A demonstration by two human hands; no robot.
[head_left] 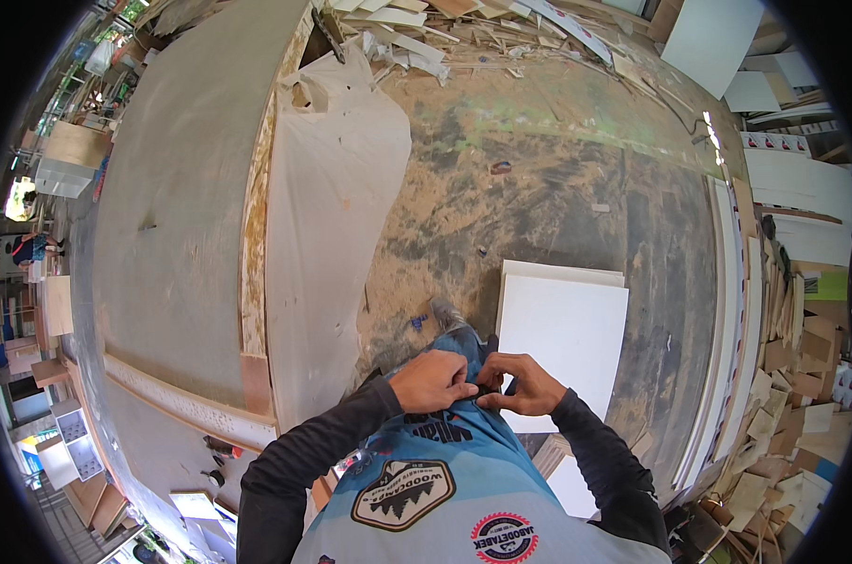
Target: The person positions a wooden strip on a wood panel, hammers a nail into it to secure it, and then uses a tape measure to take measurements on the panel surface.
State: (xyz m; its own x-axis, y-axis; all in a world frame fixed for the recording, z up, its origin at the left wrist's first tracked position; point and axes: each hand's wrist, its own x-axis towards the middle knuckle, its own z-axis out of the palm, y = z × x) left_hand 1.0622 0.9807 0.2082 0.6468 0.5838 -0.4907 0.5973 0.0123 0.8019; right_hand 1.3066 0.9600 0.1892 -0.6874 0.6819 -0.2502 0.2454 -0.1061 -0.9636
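- A small dark strip (483, 390) sat between my fingertips at my waist, against the front of my blue shirt (473, 434); my fingers covered most of it, so I could not tell just what it was
- It lay to the right of my left hand (433, 381) and to the left of my right hand (524, 383), in the narrow space where the two almost met; what showed seemed to run roughly left to right, though its full long axis was hidden
- My right hand was the nearer by a little, its thumb and forefinger pinched together on the strip, the other fingers curled
- My left hand had its back turned up and its thumb pointing right toward the strip; whether it was clamped on anything I could not tell
- Just beyond my hands a shoe (452, 316) showed on the dusty floor (539, 221), with a small blue thing (418, 321) to its left
- Near on my right lay a stack of white panels (565, 343), well clear of my grip
- On my left a pale sheet (327, 216) hung along the edge of a wide grey surface (177, 207)
- Farthest off, wood scraps (463, 33) were heaped along the far side
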